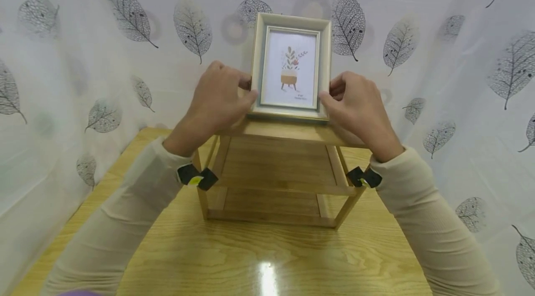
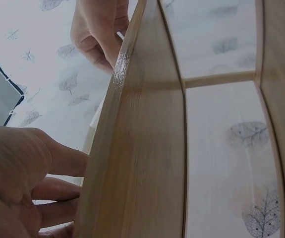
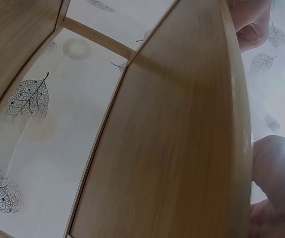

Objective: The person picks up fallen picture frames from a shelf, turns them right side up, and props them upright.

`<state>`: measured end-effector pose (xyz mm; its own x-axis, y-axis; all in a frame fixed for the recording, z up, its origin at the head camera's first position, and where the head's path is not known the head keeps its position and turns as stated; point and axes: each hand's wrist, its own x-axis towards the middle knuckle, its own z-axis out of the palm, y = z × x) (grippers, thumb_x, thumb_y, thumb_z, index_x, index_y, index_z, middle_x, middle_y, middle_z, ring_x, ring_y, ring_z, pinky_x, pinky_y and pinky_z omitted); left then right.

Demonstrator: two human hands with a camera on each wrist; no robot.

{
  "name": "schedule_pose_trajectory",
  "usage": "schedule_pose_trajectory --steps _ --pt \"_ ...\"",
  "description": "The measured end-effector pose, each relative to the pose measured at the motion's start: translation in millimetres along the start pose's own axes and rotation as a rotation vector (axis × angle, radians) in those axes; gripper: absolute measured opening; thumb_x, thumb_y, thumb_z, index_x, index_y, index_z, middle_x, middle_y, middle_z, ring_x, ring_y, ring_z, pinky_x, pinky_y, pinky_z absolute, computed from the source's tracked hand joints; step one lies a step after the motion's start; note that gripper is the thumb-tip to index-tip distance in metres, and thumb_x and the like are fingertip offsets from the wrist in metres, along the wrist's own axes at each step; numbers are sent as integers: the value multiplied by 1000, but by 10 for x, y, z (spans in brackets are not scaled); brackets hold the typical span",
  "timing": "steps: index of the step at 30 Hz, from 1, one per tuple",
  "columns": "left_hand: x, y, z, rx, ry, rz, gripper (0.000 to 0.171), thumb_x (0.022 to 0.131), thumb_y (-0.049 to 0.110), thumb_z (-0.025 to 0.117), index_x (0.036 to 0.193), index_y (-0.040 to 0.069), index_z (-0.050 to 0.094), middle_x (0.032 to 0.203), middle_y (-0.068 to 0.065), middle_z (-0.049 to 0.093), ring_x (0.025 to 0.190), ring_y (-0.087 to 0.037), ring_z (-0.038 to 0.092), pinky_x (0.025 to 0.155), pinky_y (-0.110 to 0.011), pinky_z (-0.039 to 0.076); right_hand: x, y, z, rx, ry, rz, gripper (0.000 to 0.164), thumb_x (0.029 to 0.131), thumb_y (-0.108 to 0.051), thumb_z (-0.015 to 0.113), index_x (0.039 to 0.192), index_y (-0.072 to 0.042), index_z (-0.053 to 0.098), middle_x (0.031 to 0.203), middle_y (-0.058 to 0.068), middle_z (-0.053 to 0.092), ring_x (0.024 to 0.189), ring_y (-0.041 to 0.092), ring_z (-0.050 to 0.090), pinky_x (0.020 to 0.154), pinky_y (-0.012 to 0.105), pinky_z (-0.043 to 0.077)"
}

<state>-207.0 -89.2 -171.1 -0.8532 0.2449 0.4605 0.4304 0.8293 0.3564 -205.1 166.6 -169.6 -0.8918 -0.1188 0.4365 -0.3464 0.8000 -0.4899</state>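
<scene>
A cream picture frame [image 1: 292, 66] with a thin gold trim stands almost upright on the top board of a small wooden shelf rack [image 1: 288, 132]. It shows a print of a potted plant on legs. My left hand [image 1: 219, 96] holds the frame's lower left side, thumb on the front and fingers behind. On the lower right side, my right hand [image 1: 357, 101] grips it the same way. Both wrist views look up from under the top board, which hides most of the frame; my left hand [image 2: 21, 178] and right hand [image 3: 278, 178] show at its edge.
Below the top board the rack has a middle shelf [image 1: 280, 166] and a bottom shelf [image 1: 271, 202]. It stands on a glossy wood-grain table [image 1: 251, 259]. A white curtain with leaf prints [image 1: 418, 54] hangs behind and along both sides.
</scene>
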Motion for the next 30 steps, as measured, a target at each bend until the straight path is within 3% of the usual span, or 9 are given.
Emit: schedule_pose_trajectory --steps 11,18,25,30 --pt "-17 3 19 -46 72 35 19 91 21 72 103 7 79 102 -8 77 109 -30 57 110 -42 34 -22 10 -5 40 11 12 30 96 -24 60 112 2 60 107 19 68 97 32 68 87 47 55" --pt "-26 -9 21 -94 135 57 13 86 17 79 92 6 80 96 -10 78 106 -31 65 105 -47 42 -44 9 1 54 30 30 31 97 -25 61 112 1 55 110 19 66 101 33 68 89 48 53" --pt "-32 -18 3 -128 119 19 27 86 22 82 107 6 78 106 -9 77 111 -28 65 104 -43 45 -58 26 18 69 63 7 26 96 -20 60 109 2 54 106 20 66 100 33 67 87 46 51" --pt "-27 -46 -16 -194 68 -47 34 94 27 74 120 6 72 115 -8 75 112 -26 68 101 -45 47 -71 33 33 83 67 6 25 97 -18 61 109 2 53 105 20 66 100 32 66 86 45 50"
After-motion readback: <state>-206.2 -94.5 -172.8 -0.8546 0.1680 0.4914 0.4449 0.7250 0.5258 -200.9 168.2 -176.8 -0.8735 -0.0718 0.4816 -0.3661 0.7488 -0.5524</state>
